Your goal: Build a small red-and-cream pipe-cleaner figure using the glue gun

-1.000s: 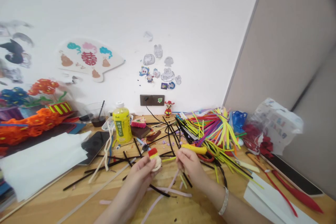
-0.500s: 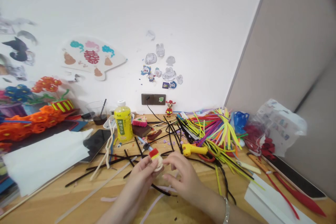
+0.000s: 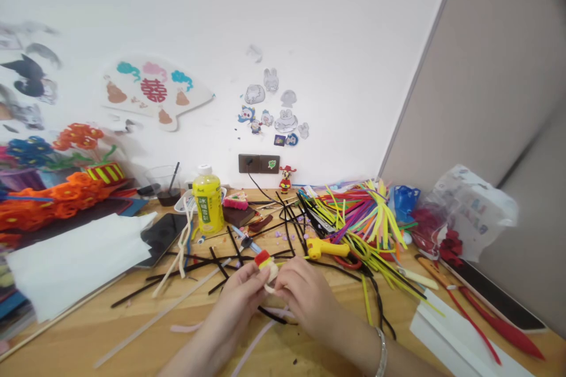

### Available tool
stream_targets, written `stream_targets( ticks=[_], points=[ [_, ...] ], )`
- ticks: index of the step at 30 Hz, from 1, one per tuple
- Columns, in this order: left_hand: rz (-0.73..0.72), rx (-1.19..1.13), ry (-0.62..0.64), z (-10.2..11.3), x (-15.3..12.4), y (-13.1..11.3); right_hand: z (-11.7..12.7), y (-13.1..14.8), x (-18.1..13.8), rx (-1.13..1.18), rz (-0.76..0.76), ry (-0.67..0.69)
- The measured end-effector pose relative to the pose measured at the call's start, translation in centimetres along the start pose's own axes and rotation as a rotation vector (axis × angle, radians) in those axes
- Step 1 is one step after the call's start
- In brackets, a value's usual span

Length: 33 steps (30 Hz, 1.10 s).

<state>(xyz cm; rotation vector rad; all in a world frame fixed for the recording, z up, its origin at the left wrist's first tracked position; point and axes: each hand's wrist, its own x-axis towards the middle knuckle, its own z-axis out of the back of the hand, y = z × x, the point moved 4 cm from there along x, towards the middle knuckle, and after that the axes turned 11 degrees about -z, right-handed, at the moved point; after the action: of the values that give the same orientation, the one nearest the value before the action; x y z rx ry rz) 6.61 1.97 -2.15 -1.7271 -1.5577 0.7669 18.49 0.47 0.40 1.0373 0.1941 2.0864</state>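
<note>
Right hand (image 3: pixel 309 300) now closer to left hand (image 3: pixel 236 303): two hands, both pinched on one red-yellow-cream piece (image 3: pixel 265 262)

A thin, shiny, silver-coloured bracelet (image 3: pixel 381 353) goes around the right wrist. It is a narrow band with a bumpy look and small bright spots, but its pattern is too blurry to make out. On one side of the bracelet is the bare right hand (image 3: pixel 307 300), and on its other side is the bare right forearm (image 3: pixel 407 362). Left of the bracelet are the bare left hand (image 3: pixel 239 297) and the bare left forearm (image 3: pixel 197 344).
</note>
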Motion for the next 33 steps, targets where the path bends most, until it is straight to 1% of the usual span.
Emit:
stream_targets(
  ticks=[4,11,17,19,22,28,30,33],
  points=[
    [0.016,-0.018,0.026,-0.2,0.0,0.1,0.7,0.0,0.3,0.105,-0.059,-0.015],
    [0.031,-0.039,0.068,0.0,-0.1,1.0,1.0,-0.8,0.4,0.243,-0.175,-0.013],
    [0.026,-0.027,0.097,-0.1,0.0,0.6,1.2,-2.0,1.0,0.382,-0.305,-0.018],
    [0.024,-0.034,0.114,-0.2,0.1,0.6,1.1,-2.4,1.2,0.468,-0.374,0.021],
    [-0.012,-0.019,0.120,-0.2,0.3,0.6,0.6,-3.0,1.3,0.632,-0.501,0.123],
    [-0.109,0.127,0.089,0.2,0.6,0.3,-1.1,-3.1,0.5,1.111,-0.752,0.365],
    [-0.136,0.166,0.091,0.3,0.7,0.2,-1.5,-2.8,0.3,1.266,-0.798,0.407],
    [-0.179,0.213,0.084,0.4,0.7,0.0,-1.8,-2.2,0.0,1.438,-0.839,0.430]
  ],
)
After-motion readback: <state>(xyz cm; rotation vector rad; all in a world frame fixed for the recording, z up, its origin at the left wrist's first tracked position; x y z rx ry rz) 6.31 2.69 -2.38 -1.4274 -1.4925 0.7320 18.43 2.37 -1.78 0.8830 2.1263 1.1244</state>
